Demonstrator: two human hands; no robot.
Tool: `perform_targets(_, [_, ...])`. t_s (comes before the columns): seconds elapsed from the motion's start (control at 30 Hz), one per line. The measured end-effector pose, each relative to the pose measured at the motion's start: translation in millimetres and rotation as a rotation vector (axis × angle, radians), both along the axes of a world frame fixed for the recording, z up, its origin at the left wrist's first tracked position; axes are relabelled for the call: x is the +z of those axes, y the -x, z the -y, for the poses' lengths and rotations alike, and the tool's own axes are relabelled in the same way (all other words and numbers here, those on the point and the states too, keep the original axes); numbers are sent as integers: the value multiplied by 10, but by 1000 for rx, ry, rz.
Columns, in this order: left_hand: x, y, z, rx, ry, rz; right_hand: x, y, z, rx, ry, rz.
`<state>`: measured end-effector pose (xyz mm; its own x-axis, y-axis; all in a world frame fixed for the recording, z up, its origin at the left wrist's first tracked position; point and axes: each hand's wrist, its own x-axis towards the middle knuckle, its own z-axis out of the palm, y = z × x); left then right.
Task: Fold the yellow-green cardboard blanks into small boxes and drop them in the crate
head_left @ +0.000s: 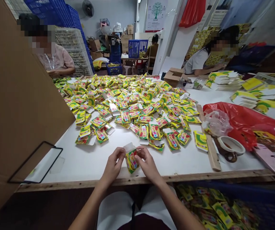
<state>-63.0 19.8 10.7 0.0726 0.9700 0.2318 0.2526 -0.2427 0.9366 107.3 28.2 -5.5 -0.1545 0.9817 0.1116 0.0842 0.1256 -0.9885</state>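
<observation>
Between my two hands, near the table's front edge, is a small yellow and green printed carton (132,160) with its white top flap raised. My left hand (114,164) pinches its upper left side with thumb and fingers. On the other side my right hand (147,163) grips the upper right edge. A big heap of similar small cartons (125,113) spreads over the white table (99,161) beyond my hands, many with white flaps sticking up. The closest of these lie just past my right hand.
At left stands a large cardboard box (24,95) beside a black wire frame (35,163). A wooden strip (213,156), brown mug (231,148), red plastic bag (245,121) and flat carton stacks (259,99) lie right. Below is a blue crate (271,198). Several people sit beyond.
</observation>
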Motion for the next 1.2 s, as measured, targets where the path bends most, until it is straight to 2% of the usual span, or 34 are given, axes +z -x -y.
perform_targets(0.1, [-67,-123,59,108,53,142,-24,18,52,-27,13,-102])
perform_targets(0.27, [-130,-208,128,23,168,175,0,-106,88,67,2,31])
perform_targets(0.47, [-20,-152,127,-39,186,58,83,-156,-3,100,-67,139])
perform_targets(0.57, [-2,-143,137,-10,87,-46,112,-99,-7,68,-135,120])
perform_targets(0.7, [-41,-180,173,59,8,26,112,-29,31,-37,-125,18])
perform_targets(0.87, [-5,-225,207,51,-30,-13,162,-44,82,41,-227,104])
perform_targets(1.07, [82,-252,140,114,49,12,243,-15,46,-25,-217,172])
perform_targets(1.2, [86,-228,78,108,110,35,266,-7,-20,-35,-166,223])
